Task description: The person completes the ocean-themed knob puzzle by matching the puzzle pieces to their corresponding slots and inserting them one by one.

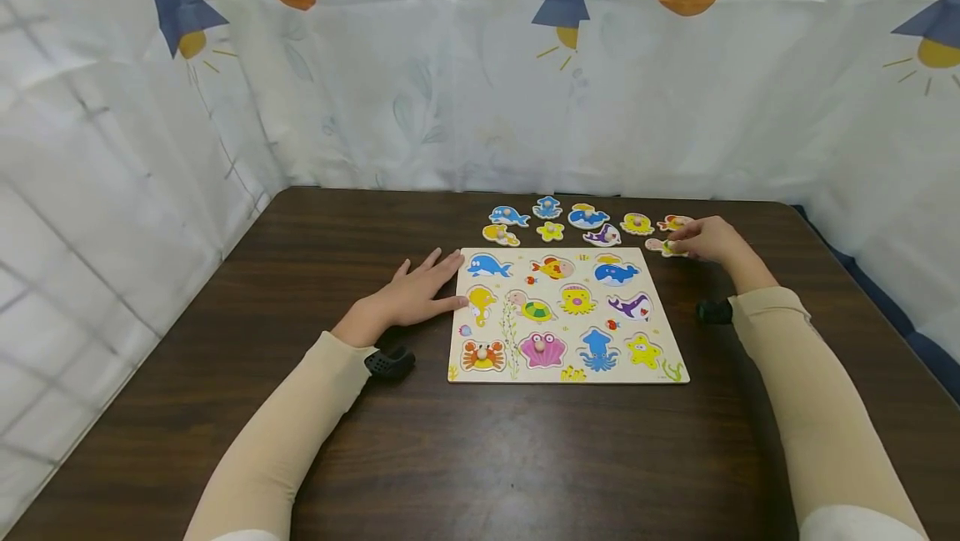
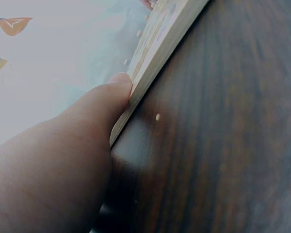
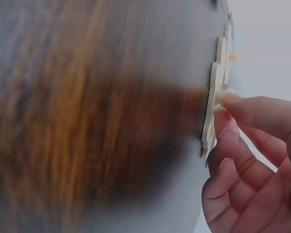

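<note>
A wooden sea-animal puzzle board (image 1: 558,328) lies flat on the dark table. My left hand (image 1: 408,295) is spread with straight fingers at its left side; in the left wrist view the thumb (image 2: 119,82) presses the board's edge. Beyond the far right corner, my right hand (image 1: 716,242) pinches the knob of a turtle piece (image 1: 655,245), which the fingers partly cover. That piece (image 3: 212,104) shows edge-on in the right wrist view; whether it touches the table is unclear. A crab piece (image 1: 483,355) and a shell piece (image 1: 542,349) with knobs sit in the board.
Several loose knobbed pieces lie behind the board: a dolphin (image 1: 509,216), a squid (image 1: 547,207), a seahorse (image 1: 500,234), a starfish (image 1: 551,231), a whale (image 1: 588,216), a purple one (image 1: 602,236), an octopus (image 1: 637,224) and a fish (image 1: 673,222). A patterned curtain (image 1: 480,91) hangs behind the table.
</note>
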A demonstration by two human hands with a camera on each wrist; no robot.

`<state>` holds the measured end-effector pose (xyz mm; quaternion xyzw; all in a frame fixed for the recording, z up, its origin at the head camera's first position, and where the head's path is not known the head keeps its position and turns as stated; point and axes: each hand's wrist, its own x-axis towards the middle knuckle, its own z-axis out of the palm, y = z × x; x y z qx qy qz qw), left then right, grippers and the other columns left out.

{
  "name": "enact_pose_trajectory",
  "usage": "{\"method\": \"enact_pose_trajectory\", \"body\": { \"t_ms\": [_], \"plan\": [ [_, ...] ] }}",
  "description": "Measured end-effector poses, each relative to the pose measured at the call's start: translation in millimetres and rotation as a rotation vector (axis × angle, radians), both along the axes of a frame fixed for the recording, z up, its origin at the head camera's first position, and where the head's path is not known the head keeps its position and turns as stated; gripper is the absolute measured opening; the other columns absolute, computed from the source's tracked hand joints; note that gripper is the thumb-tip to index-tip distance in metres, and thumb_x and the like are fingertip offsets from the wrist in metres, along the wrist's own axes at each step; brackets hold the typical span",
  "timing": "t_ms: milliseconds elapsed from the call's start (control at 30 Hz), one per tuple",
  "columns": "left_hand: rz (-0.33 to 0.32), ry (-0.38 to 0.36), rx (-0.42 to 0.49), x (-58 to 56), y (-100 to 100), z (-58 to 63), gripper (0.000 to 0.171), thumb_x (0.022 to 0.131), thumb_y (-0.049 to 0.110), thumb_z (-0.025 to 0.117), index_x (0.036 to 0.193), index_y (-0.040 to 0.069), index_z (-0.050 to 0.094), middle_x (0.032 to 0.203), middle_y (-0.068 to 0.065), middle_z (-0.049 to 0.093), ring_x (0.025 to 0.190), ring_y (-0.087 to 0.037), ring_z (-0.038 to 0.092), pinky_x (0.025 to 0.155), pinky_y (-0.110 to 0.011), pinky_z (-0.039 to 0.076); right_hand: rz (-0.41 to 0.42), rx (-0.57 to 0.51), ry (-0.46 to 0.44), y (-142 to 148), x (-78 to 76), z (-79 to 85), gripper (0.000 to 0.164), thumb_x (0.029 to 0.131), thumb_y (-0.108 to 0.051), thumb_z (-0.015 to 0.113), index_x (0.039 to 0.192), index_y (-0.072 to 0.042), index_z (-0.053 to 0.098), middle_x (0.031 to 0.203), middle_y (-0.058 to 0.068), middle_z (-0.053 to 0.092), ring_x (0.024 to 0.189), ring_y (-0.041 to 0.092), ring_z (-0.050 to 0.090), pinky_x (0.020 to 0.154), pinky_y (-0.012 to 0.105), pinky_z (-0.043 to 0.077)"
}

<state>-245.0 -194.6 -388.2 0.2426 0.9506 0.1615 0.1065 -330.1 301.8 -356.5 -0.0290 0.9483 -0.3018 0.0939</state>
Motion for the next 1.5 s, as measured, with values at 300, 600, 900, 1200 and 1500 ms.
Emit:
{"method": "enact_pose_trajectory", "body": {
  "t_ms": [300, 600, 900, 1200, 1500],
  "plan": [
    [-0.003, 0.007, 0.001, -1.8, 0, -0.3, 0.088, 0.102, 0.059, 0.052, 0.167, 0.017, 0.01, 0.171, -0.003, 0.011, 0.157, -0.031, 0.001, 0.116, -0.07, -0.002, -0.014, -0.006, -0.006, 4, -0.6, -1.7, 0.037, 0.101, -0.017, 0.065, 0.124, 0.012, 0.065, 0.087, 0.009, 0.063, 0.077, 0.023, 0.055, 0.067, 0.034, 0.046],
    [-0.005, 0.007, 0.002, -2.0, 1, -1.7, 0.088, 0.102, 0.061, 0.051, 0.167, 0.017, 0.01, 0.171, -0.003, 0.01, 0.157, -0.031, 0.001, 0.116, -0.07, -0.002, -0.019, 0.004, 0.008, 2, -0.1, -0.8, 0.035, 0.101, -0.016, 0.066, 0.121, 0.012, 0.067, 0.087, 0.01, 0.065, 0.08, 0.026, 0.056, 0.069, 0.035, 0.047],
    [-0.003, -0.004, 0.016, 1.1, 2, 0.9, 0.088, 0.102, 0.058, 0.053, 0.167, 0.016, 0.011, 0.171, -0.003, 0.011, 0.157, -0.031, 0.001, 0.116, -0.07, -0.001, 0.0, 0.055, 0.052, 3, 5.4, 2.1, 0.034, 0.102, -0.018, 0.065, 0.119, 0.011, 0.068, 0.101, 0.025, 0.067, 0.089, 0.036, 0.059, 0.08, 0.05, 0.048],
    [-0.001, 0.005, 0.002, -0.1, 0, -2.2, 0.089, 0.102, 0.06, 0.053, 0.167, 0.016, 0.011, 0.171, -0.004, 0.011, 0.157, -0.032, 0.001, 0.116, -0.07, -0.002, 0.002, 0.053, 0.095, 1, 17.5, 13.7, 0.041, 0.102, -0.025, 0.065, 0.123, 0.011, 0.065, 0.117, 0.032, 0.062, 0.098, 0.043, 0.056, 0.085, 0.057, 0.049],
    [-0.002, 0.006, 0.003, -0.4, -1, -1.8, 0.089, 0.102, 0.06, 0.052, 0.167, 0.016, 0.011, 0.171, -0.003, 0.011, 0.157, -0.032, 0.001, 0.116, -0.07, -0.002, 0.046, 0.026, 0.116, -12, 35.2, 28.9, 0.043, 0.101, -0.028, 0.069, 0.121, 0.009, 0.067, 0.114, 0.03, 0.065, 0.097, 0.041, 0.059, 0.084, 0.056, 0.049]
  ]
}}
